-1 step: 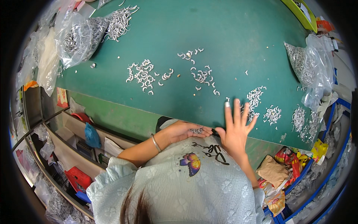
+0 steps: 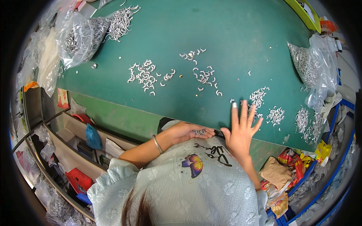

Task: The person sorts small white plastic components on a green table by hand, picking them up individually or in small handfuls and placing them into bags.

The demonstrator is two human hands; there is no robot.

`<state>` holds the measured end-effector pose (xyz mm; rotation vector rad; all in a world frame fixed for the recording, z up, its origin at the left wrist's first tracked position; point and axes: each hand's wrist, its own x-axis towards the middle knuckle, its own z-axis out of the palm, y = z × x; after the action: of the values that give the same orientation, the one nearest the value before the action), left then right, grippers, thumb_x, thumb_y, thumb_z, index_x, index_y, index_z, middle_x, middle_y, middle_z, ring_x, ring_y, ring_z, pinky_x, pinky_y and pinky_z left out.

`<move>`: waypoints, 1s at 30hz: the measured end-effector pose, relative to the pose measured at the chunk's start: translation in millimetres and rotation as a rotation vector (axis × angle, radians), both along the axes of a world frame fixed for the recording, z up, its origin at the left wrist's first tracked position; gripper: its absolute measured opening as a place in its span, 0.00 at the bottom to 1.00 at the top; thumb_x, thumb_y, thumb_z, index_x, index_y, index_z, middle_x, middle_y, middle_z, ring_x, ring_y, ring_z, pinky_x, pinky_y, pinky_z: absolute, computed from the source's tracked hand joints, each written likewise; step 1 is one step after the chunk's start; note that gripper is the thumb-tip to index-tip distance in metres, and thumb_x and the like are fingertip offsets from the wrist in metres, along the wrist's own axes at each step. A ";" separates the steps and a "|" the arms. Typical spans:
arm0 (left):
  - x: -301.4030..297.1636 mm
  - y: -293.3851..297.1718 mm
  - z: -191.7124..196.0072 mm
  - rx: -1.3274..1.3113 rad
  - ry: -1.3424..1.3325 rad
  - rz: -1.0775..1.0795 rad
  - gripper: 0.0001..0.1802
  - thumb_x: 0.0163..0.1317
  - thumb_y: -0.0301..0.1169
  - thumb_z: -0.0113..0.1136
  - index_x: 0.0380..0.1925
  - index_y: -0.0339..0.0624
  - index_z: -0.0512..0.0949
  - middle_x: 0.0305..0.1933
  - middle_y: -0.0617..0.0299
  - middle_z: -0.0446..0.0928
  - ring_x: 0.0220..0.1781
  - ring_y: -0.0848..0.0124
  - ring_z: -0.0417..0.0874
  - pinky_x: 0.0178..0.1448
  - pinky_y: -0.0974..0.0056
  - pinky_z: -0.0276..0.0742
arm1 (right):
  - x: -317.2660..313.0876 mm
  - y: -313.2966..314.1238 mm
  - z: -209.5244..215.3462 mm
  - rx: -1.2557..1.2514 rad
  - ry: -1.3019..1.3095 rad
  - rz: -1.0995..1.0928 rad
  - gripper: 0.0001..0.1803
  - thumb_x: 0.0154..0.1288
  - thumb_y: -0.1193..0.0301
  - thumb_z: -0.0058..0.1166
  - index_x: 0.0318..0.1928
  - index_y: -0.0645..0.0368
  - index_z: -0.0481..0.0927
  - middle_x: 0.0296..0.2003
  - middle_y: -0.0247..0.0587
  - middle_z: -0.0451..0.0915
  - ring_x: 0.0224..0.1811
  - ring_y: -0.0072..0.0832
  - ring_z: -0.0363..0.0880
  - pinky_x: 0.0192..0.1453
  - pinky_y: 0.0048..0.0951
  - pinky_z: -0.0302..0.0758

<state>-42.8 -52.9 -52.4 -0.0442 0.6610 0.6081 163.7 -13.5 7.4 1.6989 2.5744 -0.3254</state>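
Observation:
Palm up at the table's front edge, my left hand is cupped around a small heap of silvery curved metal pieces. To its right, my right hand lies palm down over the green table, fingers spread and nothing gripped. Its fingertips reach the near end of a loose pile of curved pieces, partly covering it. Farther right sits a small round pile. Scattered curved pieces lie at the middle, with another pile to the left.
An open plastic bag of metal pieces spills onto the table at the far left. Another filled bag stands at the right, beyond more piles. A yellow-green tray is at the far right corner. Shelving with bins flanks me.
My right hand has shifted slightly to the right across the table. The left hand and the pieces in it stay put.

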 end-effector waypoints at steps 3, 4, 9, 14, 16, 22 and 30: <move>-0.2 1.1 3.0 -0.006 0.018 -0.003 0.15 0.67 0.24 0.53 0.52 0.27 0.74 0.49 0.44 0.80 0.51 0.59 0.82 0.57 0.58 0.79 | -4.2 6.5 -2.3 0.049 0.089 -0.071 0.46 0.54 0.49 0.59 0.70 0.56 0.60 0.74 0.45 0.49 0.76 0.55 0.40 0.67 0.74 0.38; 0.4 0.4 2.4 -0.020 0.028 0.003 0.15 0.67 0.24 0.53 0.52 0.28 0.74 0.49 0.44 0.79 0.51 0.59 0.82 0.56 0.58 0.79 | -12.2 10.7 1.1 0.031 0.095 0.003 0.46 0.55 0.49 0.58 0.70 0.57 0.59 0.74 0.42 0.49 0.76 0.54 0.40 0.67 0.74 0.37; 0.1 -0.8 2.5 0.021 0.046 0.012 0.15 0.68 0.25 0.52 0.52 0.28 0.74 0.49 0.44 0.79 0.51 0.59 0.82 0.57 0.57 0.79 | -23.2 21.1 -2.9 -0.079 0.123 0.026 0.42 0.60 0.55 0.55 0.70 0.60 0.58 0.74 0.36 0.51 0.77 0.52 0.38 0.69 0.71 0.29; 1.2 -0.7 2.8 0.031 0.034 -0.005 0.15 0.69 0.26 0.50 0.52 0.29 0.75 0.50 0.46 0.79 0.51 0.61 0.82 0.58 0.58 0.78 | -18.1 18.7 0.4 -0.061 0.146 0.075 0.43 0.56 0.51 0.57 0.68 0.59 0.62 0.73 0.34 0.54 0.77 0.50 0.41 0.67 0.75 0.33; 3.8 -1.6 4.6 -0.037 0.084 0.029 0.15 0.67 0.24 0.51 0.53 0.28 0.73 0.49 0.44 0.79 0.51 0.58 0.82 0.57 0.56 0.79 | -21.2 13.2 0.7 -0.085 0.176 0.131 0.42 0.55 0.49 0.57 0.66 0.60 0.66 0.72 0.35 0.55 0.76 0.49 0.43 0.65 0.77 0.34; 1.7 0.9 3.0 0.011 0.016 -0.016 0.17 0.69 0.25 0.50 0.54 0.28 0.72 0.52 0.44 0.78 0.52 0.59 0.82 0.58 0.57 0.79 | -14.0 17.3 13.4 -0.056 0.247 0.090 0.41 0.58 0.54 0.57 0.67 0.63 0.63 0.73 0.40 0.53 0.77 0.48 0.43 0.68 0.74 0.31; 1.6 1.8 9.2 -0.074 0.028 0.030 0.16 0.71 0.28 0.48 0.54 0.30 0.72 0.53 0.44 0.78 0.55 0.58 0.80 0.60 0.56 0.78 | -11.9 -10.7 4.4 -0.190 0.151 0.277 0.43 0.52 0.49 0.60 0.67 0.55 0.65 0.71 0.34 0.58 0.76 0.45 0.47 0.64 0.76 0.43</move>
<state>-41.2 -51.1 -43.2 -0.1148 0.7111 0.6140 151.8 -24.3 11.8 1.2829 2.7328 -0.6807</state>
